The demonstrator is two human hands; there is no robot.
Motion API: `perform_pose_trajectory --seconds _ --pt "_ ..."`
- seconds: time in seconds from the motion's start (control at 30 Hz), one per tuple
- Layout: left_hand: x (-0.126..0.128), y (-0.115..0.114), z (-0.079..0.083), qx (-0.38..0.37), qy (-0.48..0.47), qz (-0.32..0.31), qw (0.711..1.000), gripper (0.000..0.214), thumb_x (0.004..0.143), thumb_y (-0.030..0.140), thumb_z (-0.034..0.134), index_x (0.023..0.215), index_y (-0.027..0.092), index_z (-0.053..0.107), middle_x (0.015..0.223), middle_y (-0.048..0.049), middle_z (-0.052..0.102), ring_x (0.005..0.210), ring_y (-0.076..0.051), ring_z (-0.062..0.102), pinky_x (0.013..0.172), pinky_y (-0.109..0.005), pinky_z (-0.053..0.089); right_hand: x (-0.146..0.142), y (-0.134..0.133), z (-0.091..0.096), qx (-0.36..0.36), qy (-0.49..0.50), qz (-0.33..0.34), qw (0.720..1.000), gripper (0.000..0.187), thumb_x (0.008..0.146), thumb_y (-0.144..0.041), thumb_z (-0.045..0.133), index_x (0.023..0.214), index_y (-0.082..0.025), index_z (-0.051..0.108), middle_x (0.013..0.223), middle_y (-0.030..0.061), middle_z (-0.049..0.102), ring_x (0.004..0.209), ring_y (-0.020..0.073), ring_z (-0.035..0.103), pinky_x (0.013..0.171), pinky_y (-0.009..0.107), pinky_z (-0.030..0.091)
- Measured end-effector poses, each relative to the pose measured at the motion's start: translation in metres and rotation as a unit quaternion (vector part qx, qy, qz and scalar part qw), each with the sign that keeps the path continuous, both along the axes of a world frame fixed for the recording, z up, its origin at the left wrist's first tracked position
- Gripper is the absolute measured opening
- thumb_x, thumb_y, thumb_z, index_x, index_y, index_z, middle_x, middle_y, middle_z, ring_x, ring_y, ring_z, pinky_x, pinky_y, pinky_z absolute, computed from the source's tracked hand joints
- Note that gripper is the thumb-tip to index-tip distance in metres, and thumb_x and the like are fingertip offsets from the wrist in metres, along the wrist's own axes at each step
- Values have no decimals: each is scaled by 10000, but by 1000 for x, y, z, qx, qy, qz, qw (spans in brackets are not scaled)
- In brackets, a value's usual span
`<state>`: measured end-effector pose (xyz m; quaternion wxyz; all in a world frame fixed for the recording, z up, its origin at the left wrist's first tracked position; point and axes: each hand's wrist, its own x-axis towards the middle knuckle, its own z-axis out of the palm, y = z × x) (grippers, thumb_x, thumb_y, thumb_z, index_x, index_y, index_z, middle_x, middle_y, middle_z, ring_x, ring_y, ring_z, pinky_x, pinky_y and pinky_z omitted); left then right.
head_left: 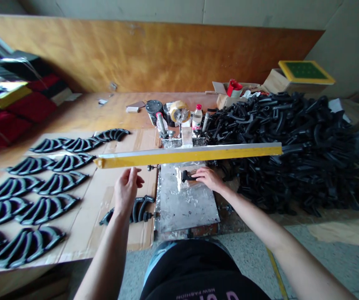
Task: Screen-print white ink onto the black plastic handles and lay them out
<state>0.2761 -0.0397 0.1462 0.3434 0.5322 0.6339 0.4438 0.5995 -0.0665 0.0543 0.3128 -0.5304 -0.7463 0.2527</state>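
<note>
My right hand [210,178] pinches one end of a small black curved plastic handle [188,176], which lies on a pale block on the grey metal plate [173,208]. My left hand [128,185] is just below the left part of a long yellow-edged bar [185,157]. Its fingers are loosely bent and apart, with nothing visible between them; whether a fingertip touches the bar I cannot tell. The bar spans above the plate, over a clamp fixture. Beneath my left wrist, a short row of black handles [140,209] lies on cardboard [101,196], partly hidden by my forearm.
Fanned groups of black handles [59,182] cover the cardboard at left. A large heap of similar black pieces [292,154] fills the right. Behind the plate stand a tape roll [179,112], a red-capped bottle [197,118] and a dark can [153,109]. Adjusting knobs [148,216] jut from the plate's sides.
</note>
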Motion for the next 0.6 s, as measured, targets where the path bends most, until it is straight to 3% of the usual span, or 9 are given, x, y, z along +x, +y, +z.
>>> perform_pose_trajectory --seconds 0.13,0.23,0.37,0.5,0.57,0.6 --pt "39 11 43 91 -99 1 991 366 894 484 468 799 162 615 571 8 602 497 -97 556 516 -198 464 -12 0 -9 58 -79 -5 995 241 885 -128 616 1060 -225 749 969 49 658 951 179 577 871 315 472" --pt "56 12 61 126 -132 1 983 451 925 524 392 871 149 637 534 19 569 469 -94 538 495 -201 445 -12 -3 -2 71 -150 12 986 240 913 -157 596 1091 -241 735 926 41 643 943 183 554 846 309 457" --pt "64 11 65 117 -138 18 983 493 915 559 407 905 133 655 529 12 573 472 -101 541 470 -204 419 -18 -2 10 58 -204 4 977 186 906 -227 629 1053 -237 742 940 48 662 961 193 570 848 318 456" --pt "62 11 60 106 -135 7 985 520 924 566 382 919 127 661 562 -5 597 507 -107 566 488 -208 434 -36 7 8 110 -219 89 965 444 907 -371 630 1329 -241 584 1345 89 596 1283 244 470 1079 423 354" --pt "59 10 57 103 -126 3 987 535 931 568 365 934 125 665 585 -16 614 512 -109 569 500 -213 442 -41 14 4 101 -234 126 959 501 920 -436 595 1380 -250 528 1436 76 532 1365 249 405 1133 460 291" --pt "57 9 55 101 -119 -2 988 539 930 572 366 948 126 667 607 -24 629 522 -113 574 510 -218 448 -41 17 3 83 -241 114 960 492 920 -454 586 1367 -254 540 1425 71 546 1356 251 423 1132 465 294"
